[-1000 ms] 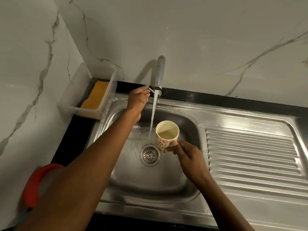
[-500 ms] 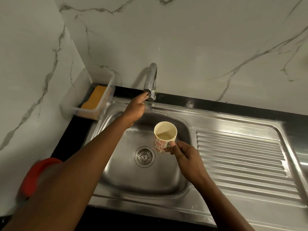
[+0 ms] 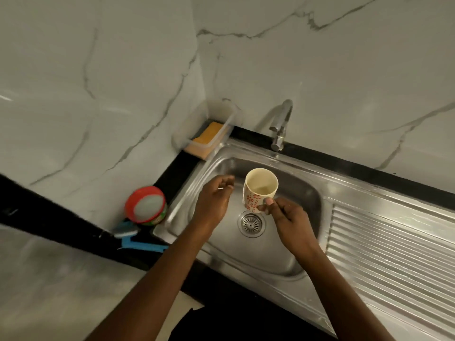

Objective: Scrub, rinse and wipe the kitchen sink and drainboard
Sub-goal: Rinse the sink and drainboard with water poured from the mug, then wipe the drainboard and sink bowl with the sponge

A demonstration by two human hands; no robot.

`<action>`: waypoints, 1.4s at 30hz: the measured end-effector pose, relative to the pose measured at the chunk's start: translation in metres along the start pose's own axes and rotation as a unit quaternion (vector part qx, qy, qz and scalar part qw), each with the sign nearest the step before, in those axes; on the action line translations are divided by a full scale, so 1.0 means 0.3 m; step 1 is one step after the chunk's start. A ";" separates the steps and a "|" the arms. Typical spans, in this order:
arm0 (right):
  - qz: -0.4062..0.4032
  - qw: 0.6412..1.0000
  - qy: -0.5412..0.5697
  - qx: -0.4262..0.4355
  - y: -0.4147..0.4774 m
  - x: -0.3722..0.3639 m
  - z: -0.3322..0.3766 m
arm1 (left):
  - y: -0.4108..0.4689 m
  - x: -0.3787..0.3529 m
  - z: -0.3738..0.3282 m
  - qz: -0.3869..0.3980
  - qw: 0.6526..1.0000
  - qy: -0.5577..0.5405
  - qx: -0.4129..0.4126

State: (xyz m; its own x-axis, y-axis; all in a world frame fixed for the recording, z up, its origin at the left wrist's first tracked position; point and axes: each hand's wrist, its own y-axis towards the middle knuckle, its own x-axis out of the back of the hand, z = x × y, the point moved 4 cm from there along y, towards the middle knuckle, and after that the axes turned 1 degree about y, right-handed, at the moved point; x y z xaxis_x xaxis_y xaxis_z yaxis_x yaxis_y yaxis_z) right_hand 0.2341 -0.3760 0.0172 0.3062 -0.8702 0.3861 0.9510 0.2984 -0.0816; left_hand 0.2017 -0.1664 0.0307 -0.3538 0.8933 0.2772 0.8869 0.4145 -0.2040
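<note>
Right hand pinches the patterned cup by its side, upright over the sink, just above the drain (a little water inside, looks like). Left hand hovers beside it, fingers loosely curled, holding nothing. Tap shows no stream. Sponge sits in its clear tub, so scrubbing is probably done. Likely mid-rinse; the drainboard and all wiping are left.

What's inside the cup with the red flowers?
The cup, held over the sink by the right hand, shows its pale inner wall and what looks like a little water at the bottom. How deep it is cannot be seen; the near wall hides that.
</note>
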 end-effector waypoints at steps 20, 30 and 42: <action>0.077 0.997 0.023 0.017 0.272 -0.700 0.182 | -0.020 0.540 0.219 -0.045 0.993 -0.082 0.071; 0.051 0.998 0.007 -0.025 0.419 -0.878 0.157 | 0.081 0.652 0.272 0.012 0.995 -0.077 0.065; 0.045 0.996 -0.081 -0.010 0.446 -0.893 0.172 | 0.142 0.672 0.267 0.032 0.997 -0.053 0.048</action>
State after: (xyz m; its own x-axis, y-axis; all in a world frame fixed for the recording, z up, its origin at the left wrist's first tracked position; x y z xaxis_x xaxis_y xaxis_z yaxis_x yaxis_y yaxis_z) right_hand 0.2769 -0.0827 -0.0499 0.3805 -0.7648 0.5199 0.9212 0.3630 -0.1402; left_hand 0.1446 0.0452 0.0026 -0.3318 0.9296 0.1604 0.8777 0.3666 -0.3088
